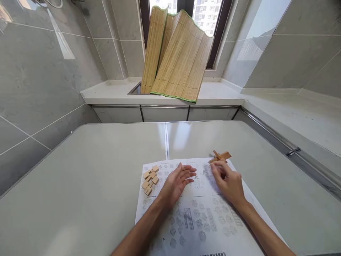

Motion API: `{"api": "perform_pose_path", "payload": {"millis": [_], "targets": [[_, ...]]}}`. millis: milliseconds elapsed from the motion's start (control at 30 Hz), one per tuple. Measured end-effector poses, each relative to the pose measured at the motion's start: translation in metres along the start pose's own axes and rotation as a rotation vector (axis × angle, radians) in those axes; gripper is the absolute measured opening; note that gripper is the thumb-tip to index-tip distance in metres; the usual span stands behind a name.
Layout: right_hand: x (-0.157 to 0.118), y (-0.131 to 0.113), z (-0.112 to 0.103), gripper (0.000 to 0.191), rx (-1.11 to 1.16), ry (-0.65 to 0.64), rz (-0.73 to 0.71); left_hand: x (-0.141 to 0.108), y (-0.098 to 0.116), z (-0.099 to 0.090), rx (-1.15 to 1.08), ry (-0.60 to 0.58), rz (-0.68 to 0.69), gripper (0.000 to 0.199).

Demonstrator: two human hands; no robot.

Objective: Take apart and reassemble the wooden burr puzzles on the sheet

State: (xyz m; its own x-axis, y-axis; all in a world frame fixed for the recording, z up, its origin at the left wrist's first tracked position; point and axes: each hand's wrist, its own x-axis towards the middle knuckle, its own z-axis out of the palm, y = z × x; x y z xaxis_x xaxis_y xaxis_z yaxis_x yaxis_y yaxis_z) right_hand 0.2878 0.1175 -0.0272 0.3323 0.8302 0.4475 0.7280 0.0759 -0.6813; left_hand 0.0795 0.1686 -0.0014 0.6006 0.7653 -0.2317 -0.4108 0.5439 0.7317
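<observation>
My left hand (179, 181) hovers over a printed sheet (186, 241), palm turned to the right, its fingers stretched out and holding nothing. To its left, several pale wooden puzzle blocks (151, 175) with notches lie in a loose cluster on the sheet's left edge. My right hand (229, 181) is over the sheet's upper right part with its fingers curled in. Just beyond those fingertips is a small pile of darker brown wooden pieces (220, 156), some crossing each other. Whether the fingertips pinch or only touch one of them is hidden.
The sheet, covered in small diagrams, lies on a pale glossy table (80, 170) with a seam down its far half. Behind stands a white ledge (117, 93) with a folded bamboo mat (181, 57) leaning at the window. A metal rail (271, 129) runs along the right side.
</observation>
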Motion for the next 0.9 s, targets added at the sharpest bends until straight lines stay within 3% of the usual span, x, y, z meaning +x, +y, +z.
{"api": "perform_pose_path", "payload": {"millis": [200,400,533,633,767,900], "targets": [[-0.007,-0.004,0.009,0.026,0.045,-0.351,-0.142,-0.002,-0.001,0.005,0.081,-0.075,0.028,0.036],[-0.007,-0.007,0.009,0.029,0.047,-0.401,-0.137,-0.023,0.02,0.009,0.633,-0.104,0.178,0.025],[-0.006,-0.009,0.009,0.03,0.026,-0.401,-0.158,-0.045,0.042,-0.01,1.186,0.164,0.464,0.018],[-0.007,-0.012,0.009,0.031,0.024,-0.406,-0.181,-0.059,0.051,-0.034,1.491,0.326,0.548,0.025],[-0.008,-0.016,0.008,0.03,0.021,-0.42,-0.211,-0.075,0.053,-0.062,1.699,0.403,0.468,0.048],[-0.009,-0.018,0.005,0.03,0.024,-0.443,-0.219,-0.084,0.054,-0.075,1.757,0.458,0.396,0.063]]}}
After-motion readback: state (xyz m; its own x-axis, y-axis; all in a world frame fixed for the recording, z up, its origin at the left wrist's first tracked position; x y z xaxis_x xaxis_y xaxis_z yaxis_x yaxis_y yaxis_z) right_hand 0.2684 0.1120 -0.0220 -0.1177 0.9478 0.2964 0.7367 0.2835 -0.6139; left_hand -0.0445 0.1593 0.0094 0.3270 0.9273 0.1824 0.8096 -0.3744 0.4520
